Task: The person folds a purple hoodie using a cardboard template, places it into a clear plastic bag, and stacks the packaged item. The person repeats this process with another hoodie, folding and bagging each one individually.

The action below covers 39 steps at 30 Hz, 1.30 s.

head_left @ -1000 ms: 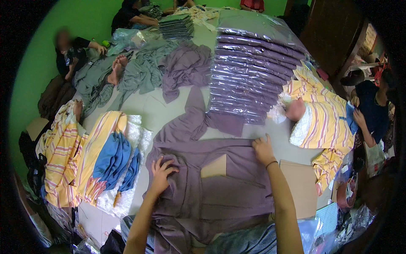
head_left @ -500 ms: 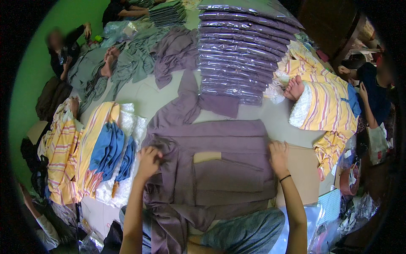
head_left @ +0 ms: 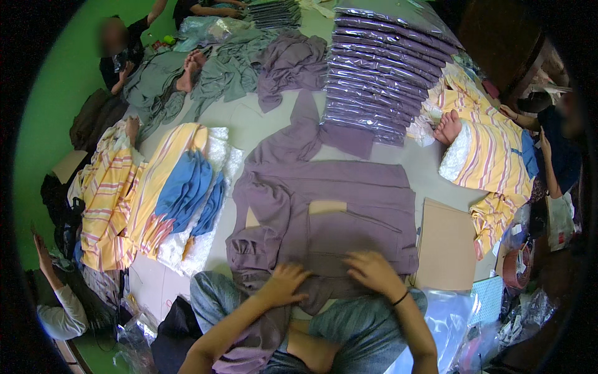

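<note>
A dusky purple long-sleeved garment [head_left: 374, 181] lies spread on the floor before my crossed legs, partly folded in. Tan cardboard [head_left: 328, 206] shows through a gap in its middle. One sleeve [head_left: 304, 118] stretches away toward the far side; more purple cloth hangs over my left leg. My left hand [head_left: 286, 283] is over the garment's near edge, fingers and thumb apart. To its right, my right hand [head_left: 376, 272], slightly blurred, is over the same edge with fingers spread. Neither hand shows cloth gripped in it.
A tall stack of bagged purple garments [head_left: 380, 81] stands beyond. Yellow striped clothes [head_left: 168, 181] lie left, others [head_left: 489, 156] right by a person's foot. Cardboard sheets [head_left: 445, 243] and clear plastic bags [head_left: 445, 318] lie at my right. Other people sit around.
Both hands have moved from the garment's left and right sides to its near edge, closer together. The view has shifted, so the surroundings sit differently in the picture.
</note>
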{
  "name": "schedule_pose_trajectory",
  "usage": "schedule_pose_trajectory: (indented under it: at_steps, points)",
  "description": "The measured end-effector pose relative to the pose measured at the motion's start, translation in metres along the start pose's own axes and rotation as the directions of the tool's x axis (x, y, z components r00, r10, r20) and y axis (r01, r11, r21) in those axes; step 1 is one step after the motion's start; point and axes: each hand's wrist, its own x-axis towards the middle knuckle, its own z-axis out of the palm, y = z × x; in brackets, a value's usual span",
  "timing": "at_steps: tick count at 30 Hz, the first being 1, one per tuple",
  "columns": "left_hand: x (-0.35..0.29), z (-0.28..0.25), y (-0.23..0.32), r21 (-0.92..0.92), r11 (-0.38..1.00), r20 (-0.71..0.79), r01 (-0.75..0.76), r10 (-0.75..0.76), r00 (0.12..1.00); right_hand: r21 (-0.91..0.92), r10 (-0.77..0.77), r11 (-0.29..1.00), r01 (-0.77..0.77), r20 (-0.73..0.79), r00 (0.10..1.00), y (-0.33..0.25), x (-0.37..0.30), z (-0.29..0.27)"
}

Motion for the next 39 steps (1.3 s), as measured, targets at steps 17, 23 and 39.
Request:
schedule_pose_trajectory:
  at_steps: [17,23,39]
  points:
    - [-0.088,-0.034,0.073,-0.411,0.898,-0.397,-0.159,-0.019,0.918,0.136,-0.152,0.975,0.173,-0.152,0.977,-0.165,-0.037,0.007]
    - [-0.088,-0.014,0.100,-0.559,0.780,-0.484,-0.282,-0.031,0.875,0.180,-0.040,0.982,0.064,-0.136,0.990,-0.168,-0.040,0.002]
    - [-0.084,0.034,0.092,-0.576,0.814,-0.150,-0.078,-0.011,0.989,0.125,0.343,0.939,-0.320,-0.367,0.864,-0.017,0.194,0.048]
